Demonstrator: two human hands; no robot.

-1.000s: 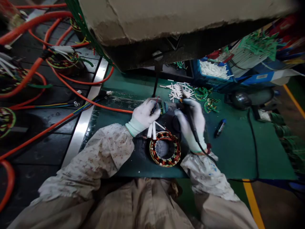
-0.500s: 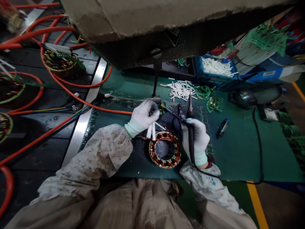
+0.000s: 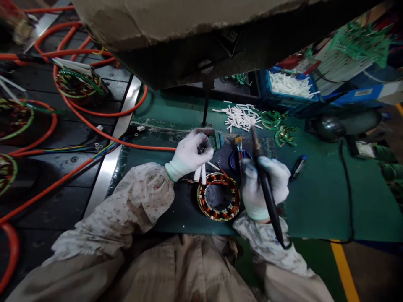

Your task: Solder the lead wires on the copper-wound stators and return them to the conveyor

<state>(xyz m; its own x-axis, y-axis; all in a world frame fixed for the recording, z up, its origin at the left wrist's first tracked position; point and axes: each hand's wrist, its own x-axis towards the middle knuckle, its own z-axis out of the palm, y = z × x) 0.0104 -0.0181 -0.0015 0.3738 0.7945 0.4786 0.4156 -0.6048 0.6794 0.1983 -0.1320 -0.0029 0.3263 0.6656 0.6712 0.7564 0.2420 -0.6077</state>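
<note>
Gloved hands worked over a motor stator on the green mat.

Orange cables [image 3: 94, 113] trailed at the left. The left hand [image 3: 190, 153] was pinched shut on thin wires [image 3: 204, 140] above the stator [image 3: 218, 197], which lay between both wrists. The right hand [image 3: 264, 186] was wrapped tight around a soldering iron [image 3: 262, 176], tip raised near the white sleeves [image 3: 241, 117].

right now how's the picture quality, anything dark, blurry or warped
Head view: dim overall, the underside of the cardboard box in deep shadow; light falls mainly on the green mat and gloved hands. The edges bend from wide-angle distortion and blur, as at the orange cables. The stator and soldering iron are fairly sharp.
</note>
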